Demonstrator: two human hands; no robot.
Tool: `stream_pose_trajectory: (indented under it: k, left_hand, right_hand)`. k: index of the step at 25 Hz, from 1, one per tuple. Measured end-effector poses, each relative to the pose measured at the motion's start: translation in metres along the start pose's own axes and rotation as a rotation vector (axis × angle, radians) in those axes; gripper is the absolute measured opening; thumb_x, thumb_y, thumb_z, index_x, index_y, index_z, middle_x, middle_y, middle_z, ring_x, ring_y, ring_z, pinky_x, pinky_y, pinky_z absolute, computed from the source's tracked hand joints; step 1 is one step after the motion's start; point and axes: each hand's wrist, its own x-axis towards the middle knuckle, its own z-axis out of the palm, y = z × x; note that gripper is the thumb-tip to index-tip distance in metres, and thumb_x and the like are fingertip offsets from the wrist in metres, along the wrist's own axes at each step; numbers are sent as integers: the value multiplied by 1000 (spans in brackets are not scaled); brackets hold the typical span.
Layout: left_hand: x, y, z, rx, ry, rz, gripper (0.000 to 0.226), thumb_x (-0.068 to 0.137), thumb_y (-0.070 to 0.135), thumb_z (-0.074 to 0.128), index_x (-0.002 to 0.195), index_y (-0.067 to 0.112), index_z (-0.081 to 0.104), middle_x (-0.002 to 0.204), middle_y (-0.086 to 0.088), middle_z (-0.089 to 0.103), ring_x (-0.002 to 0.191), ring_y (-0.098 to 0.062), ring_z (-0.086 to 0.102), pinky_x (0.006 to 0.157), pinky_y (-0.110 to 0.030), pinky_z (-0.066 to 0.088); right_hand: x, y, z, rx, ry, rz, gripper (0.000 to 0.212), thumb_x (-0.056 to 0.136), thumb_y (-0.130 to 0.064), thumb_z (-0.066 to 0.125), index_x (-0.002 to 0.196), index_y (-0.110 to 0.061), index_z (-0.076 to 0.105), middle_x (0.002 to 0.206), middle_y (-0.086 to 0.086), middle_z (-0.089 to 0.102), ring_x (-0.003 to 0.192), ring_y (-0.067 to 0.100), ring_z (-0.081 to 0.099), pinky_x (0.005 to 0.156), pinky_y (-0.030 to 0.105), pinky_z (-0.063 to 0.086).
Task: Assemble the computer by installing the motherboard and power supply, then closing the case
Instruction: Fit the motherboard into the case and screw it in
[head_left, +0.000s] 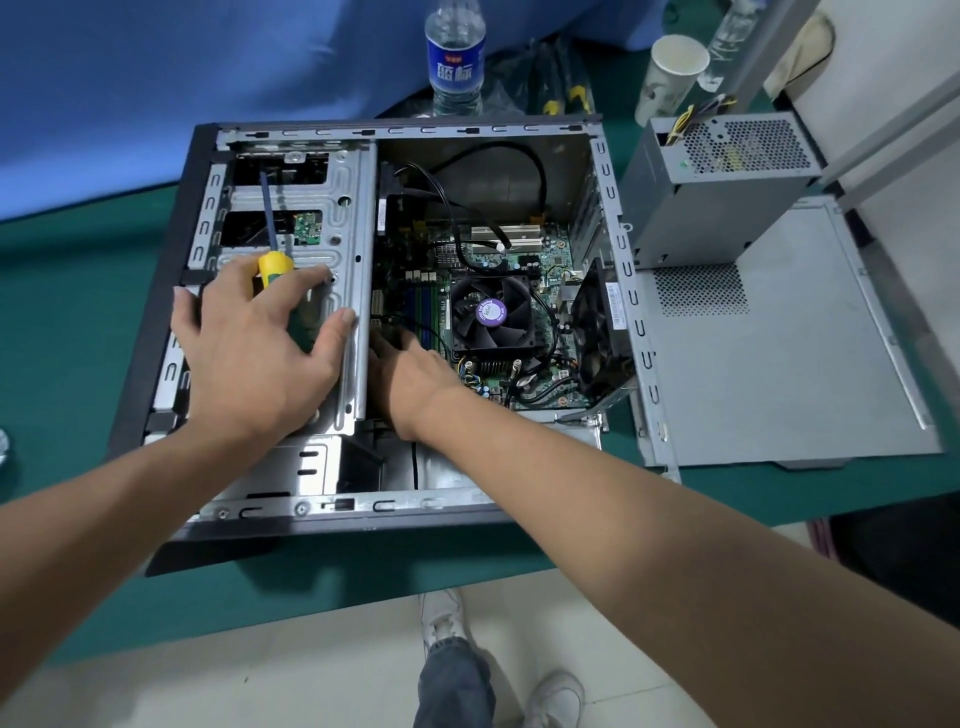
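My left hand (254, 343) lies spread on the drive cage (311, 249), fingers straight, a yellow-handled screwdriver (272, 244) beside it. My right hand (405, 364) reaches under the cage edge — fingers hidden, grip unclear — onto the motherboard (519, 260) already inside the open case (395, 322). Power supply (711, 192) stands outside, on the side panel (769, 374).

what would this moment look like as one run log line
left hand: on drive cage, screwdriver under it | right hand: reaching beside motherboard | power supply: outside case | side panel: off
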Motion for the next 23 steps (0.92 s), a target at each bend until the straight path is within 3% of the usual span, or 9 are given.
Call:
stream_pose_trajectory:
  k: [4, 7, 10, 12, 16, 20, 23]
  left_hand:
    - [-1, -1, -1, -5, 0, 0, 56, 84, 60, 48, 129, 30, 61, 139, -13, 44, 136, -30, 36, 120, -56, 2]
    - [-1, 0, -1, -6, -2, -2, 56, 84, 60, 48, 129, 30, 62, 139, -13, 44, 136, -30, 36, 120, -55, 2]
    - [1, 0, -1, -7, -4, -2, 56, 84, 60, 47, 129, 31, 61, 138, -13, 44, 136, -30, 36, 120, -56, 2]
    - [0, 0, -1, -3, -8, -4, 56, 84, 60, 47, 129, 31, 61, 139, -13, 44, 137, -29, 35, 120, -56, 1]
    - [0, 1, -3, -6, -11, -6, 57, 84, 61, 46, 130, 30, 61, 139, -13, 44, 137, -30, 35, 120, -55, 1]
    - [-1, 1, -3, 1, -12, -6, 58, 84, 61, 45, 131, 31, 61, 140, -12, 43, 137, -28, 34, 121, -54, 1]
    - [-1, 1, -3, 7, -17, -8, 58, 84, 61, 45, 131, 31, 60, 140, -12, 43, 138, -28, 34, 121, -54, 1]
  right_hand:
    - [0, -2, 0, 79, 16, 32, 54, 89, -4, 56, 140, -13, 42, 133, 14, 50, 129, 34, 41, 103, 40, 40]
    - [-1, 1, -3, 191, 136, 156, 36, 87, 1, 54, 122, -7, 57, 121, 15, 56, 120, 32, 47, 93, 37, 44]
    - [6, 4, -7, 49, 320, 173, 37, 90, 6, 47, 125, -2, 53, 117, 14, 62, 116, 31, 51, 80, 36, 47]
    - [12, 5, -11, 18, 323, 151, 42, 90, 7, 44, 131, -4, 49, 115, 14, 64, 115, 32, 51, 75, 37, 43]
    - [24, 24, -30, -175, 251, -14, 32, 92, 4, 45, 118, -6, 61, 119, 15, 64, 122, 31, 48, 92, 38, 43]
    - [37, 40, -39, -194, 211, -24, 29, 91, 4, 48, 116, -5, 61, 121, 17, 61, 114, 35, 56, 88, 38, 42]
    - [44, 37, -31, -205, 251, -26, 22, 90, 0, 49, 100, -16, 61, 116, 11, 65, 112, 29, 55, 91, 35, 38]
